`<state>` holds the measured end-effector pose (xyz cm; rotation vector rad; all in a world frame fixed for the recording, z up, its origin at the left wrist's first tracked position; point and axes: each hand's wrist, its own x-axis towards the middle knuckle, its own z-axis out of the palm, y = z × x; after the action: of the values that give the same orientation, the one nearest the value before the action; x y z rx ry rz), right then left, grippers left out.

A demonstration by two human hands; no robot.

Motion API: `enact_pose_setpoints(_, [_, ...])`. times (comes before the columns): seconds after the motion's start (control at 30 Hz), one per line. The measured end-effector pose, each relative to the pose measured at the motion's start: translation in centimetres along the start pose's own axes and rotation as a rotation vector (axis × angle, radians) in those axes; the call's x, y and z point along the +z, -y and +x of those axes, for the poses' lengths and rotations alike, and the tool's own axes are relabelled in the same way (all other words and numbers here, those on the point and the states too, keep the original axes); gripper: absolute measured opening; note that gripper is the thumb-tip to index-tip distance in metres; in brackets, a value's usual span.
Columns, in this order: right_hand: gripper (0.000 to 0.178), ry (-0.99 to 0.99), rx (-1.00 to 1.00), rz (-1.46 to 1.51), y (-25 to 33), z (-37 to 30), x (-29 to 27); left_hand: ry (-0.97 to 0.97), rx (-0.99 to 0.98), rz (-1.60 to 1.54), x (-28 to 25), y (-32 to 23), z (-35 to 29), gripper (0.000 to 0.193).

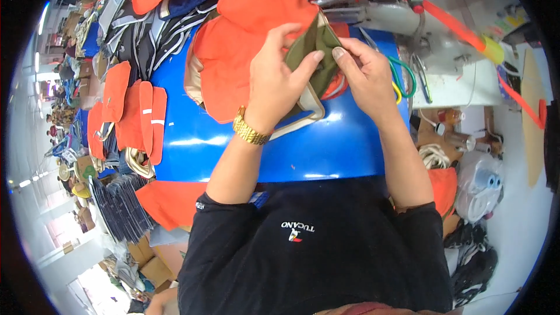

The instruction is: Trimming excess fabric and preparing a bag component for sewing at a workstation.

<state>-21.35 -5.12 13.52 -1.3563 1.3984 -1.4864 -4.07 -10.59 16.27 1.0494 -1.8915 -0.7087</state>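
Observation:
Both my hands hold an olive-green fabric piece (325, 76) above the blue table. My left hand (274, 79), with a gold watch (251, 128) at its wrist, grips the left side, thumb on top and some fingers lifted behind. My right hand (367, 76) pinches the right edge between thumb and fingers. A cream trim strip (315, 108) hangs below the fabric and bends over the table. Close behind lies orange fabric (233, 52), spread in a large pile.
The blue table (198, 151) reaches my waist. Sewing-machine parts (344, 9) stand at the back right, near green-handled scissors (408, 77). Orange pieces (134, 119) hang at the left edge. Dark striped fabric (146, 38) is heaped at the back left; stacked dark panels (119, 207) lie lower left.

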Motion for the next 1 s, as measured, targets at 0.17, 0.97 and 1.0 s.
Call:
enact_pose_setpoints(0.17, [0.026, -0.135, -0.123, -0.158, 1.4, -3.7, -0.6, 0.143, -0.098, 0.022, -1.6, 3.8, -5.9, 0.024])
enact_pose_setpoints(0.97, [0.009, 0.617, -0.480, -0.666, 2.7, -12.9, 3.0, -0.051, 0.783, 0.625, -6.3, 2.7, 5.4, 0.024])
enact_pose_setpoints(1.0, [0.009, 0.679, -0.478, -0.556, 2.4, -14.4, 3.2, -0.031, 0.797, 0.599, -4.9, 3.4, 2.9, 0.018])
